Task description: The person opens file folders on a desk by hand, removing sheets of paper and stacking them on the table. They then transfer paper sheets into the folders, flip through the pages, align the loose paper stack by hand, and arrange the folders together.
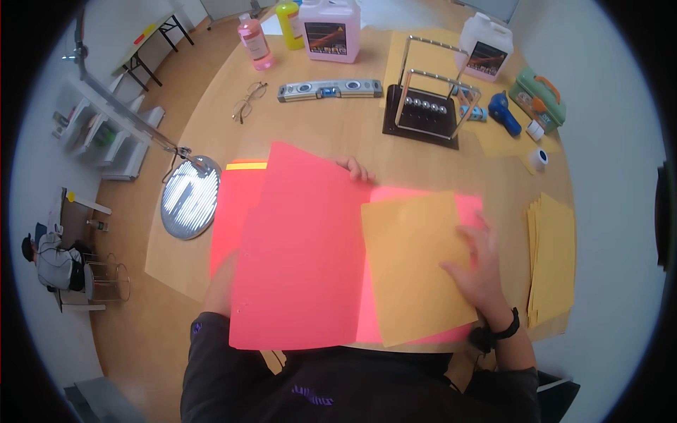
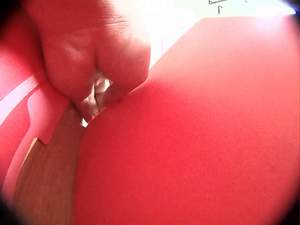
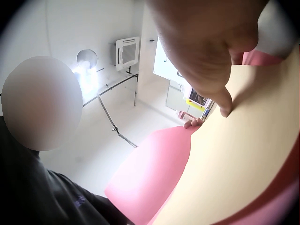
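Observation:
A pink-red paper folder (image 1: 303, 247) lies spread at the table's front, its left cover raised. My left forearm passes behind that cover, which hides most of the hand; the left hand's fingers (image 1: 356, 169) show at the top edge by the fold. In the left wrist view my left hand (image 2: 93, 51) has its fingers bent around the folder's edge (image 2: 178, 154). A yellow-tan paper sheet (image 1: 416, 264) lies slightly tilted over the folder's right side. On the sheet's right part rests my right hand (image 1: 479, 268), thumb and fingers spread; its thumb touches the sheet (image 3: 234, 150) in the right wrist view.
Another red folder (image 1: 233, 204) lies at left beside a round lamp base (image 1: 190, 197). Tan paper pieces (image 1: 553, 261) are stacked at right. Farther back are glasses (image 1: 250, 101), a spirit level (image 1: 329, 89), a Newton's cradle (image 1: 427, 116), a blue tool (image 1: 504, 114) and jugs (image 1: 331, 32).

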